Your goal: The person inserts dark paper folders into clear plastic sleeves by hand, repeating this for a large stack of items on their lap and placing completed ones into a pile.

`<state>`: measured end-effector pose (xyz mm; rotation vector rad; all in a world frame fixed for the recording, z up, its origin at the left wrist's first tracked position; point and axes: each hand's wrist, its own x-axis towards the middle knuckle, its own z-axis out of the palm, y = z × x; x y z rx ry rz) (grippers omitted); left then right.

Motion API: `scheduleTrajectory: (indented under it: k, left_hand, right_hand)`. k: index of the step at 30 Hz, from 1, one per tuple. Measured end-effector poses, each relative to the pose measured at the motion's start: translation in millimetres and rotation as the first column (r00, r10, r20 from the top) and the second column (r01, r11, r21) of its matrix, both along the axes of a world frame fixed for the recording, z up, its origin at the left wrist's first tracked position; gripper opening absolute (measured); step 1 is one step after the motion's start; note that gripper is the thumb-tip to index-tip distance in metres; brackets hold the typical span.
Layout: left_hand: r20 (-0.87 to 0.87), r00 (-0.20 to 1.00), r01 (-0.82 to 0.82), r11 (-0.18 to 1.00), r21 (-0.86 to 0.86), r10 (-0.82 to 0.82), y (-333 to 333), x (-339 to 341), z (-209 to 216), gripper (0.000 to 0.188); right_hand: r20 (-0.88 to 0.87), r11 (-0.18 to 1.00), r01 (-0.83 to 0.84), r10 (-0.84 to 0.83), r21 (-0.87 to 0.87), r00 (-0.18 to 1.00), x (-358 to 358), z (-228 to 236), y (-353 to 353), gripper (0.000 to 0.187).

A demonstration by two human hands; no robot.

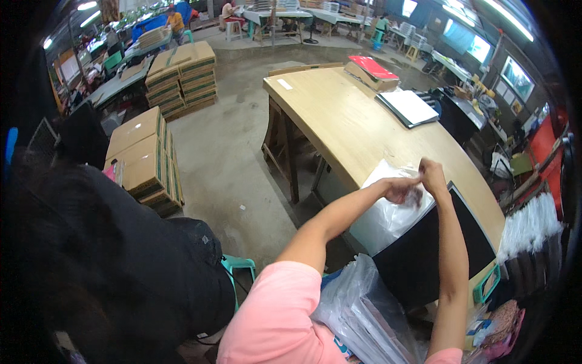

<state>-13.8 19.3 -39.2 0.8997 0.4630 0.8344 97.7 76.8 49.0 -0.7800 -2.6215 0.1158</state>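
My left hand (402, 190) and my right hand (432, 176) meet above the near side of the table. The right fingers are closed in a pinch; what they hold is too small to make out. My left fingers are curled and partly blurred, their tips against the right hand. Clear plastic (391, 221), crinkled and shiny, lies below the hands and hangs past the table edge. Beside it a flat black board (464, 233) slants under my right forearm. Close to my body is a clear plastic bag (357, 297) with a stack of flat pieces inside.
The pale wooden table (327, 100) bears a white-topped black stack (409, 108) and a red-topped box (373, 70). Cardboard boxes (136, 148) stand left on the floor. A person in black (151, 261) is close at my left, by a green stool (239, 264). A green basket (487, 284) sits right.
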Motion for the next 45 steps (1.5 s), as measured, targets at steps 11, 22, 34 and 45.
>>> scheduleTrajectory:
  k: [11, 22, 34, 45]
  left_hand:
    - [0.641, 0.767, -0.252, 0.933, 0.258, 0.030, -139.1, -41.9, 73.2, 0.045]
    - [-0.190, 0.980, 0.173, 0.744, 0.646, -0.064, -178.6, 59.0, 79.4, 0.038]
    - [0.475, 0.853, -0.026, 0.892, 0.451, -0.216, -161.7, 82.0, 93.1, 0.061]
    - [-0.061, -0.110, 0.225, 0.085, 0.971, 0.992, -57.9, 102.4, 95.6, 0.049]
  right_hand:
    - [-0.566, -0.278, -0.577, 0.715, -0.768, 0.409, 119.5, 33.0, -75.5, 0.035]
    - [-0.728, 0.078, -0.791, 0.344, -0.607, 0.592, 264.2, -1.4, -139.3, 0.026]
    - [-0.940, 0.244, -0.909, -0.040, -0.337, 0.338, 294.9, -24.6, -189.8, 0.013]
    - [-0.654, 0.745, 0.664, -0.468, 0.069, 0.594, 305.5, 0.5, -87.5, 0.032]
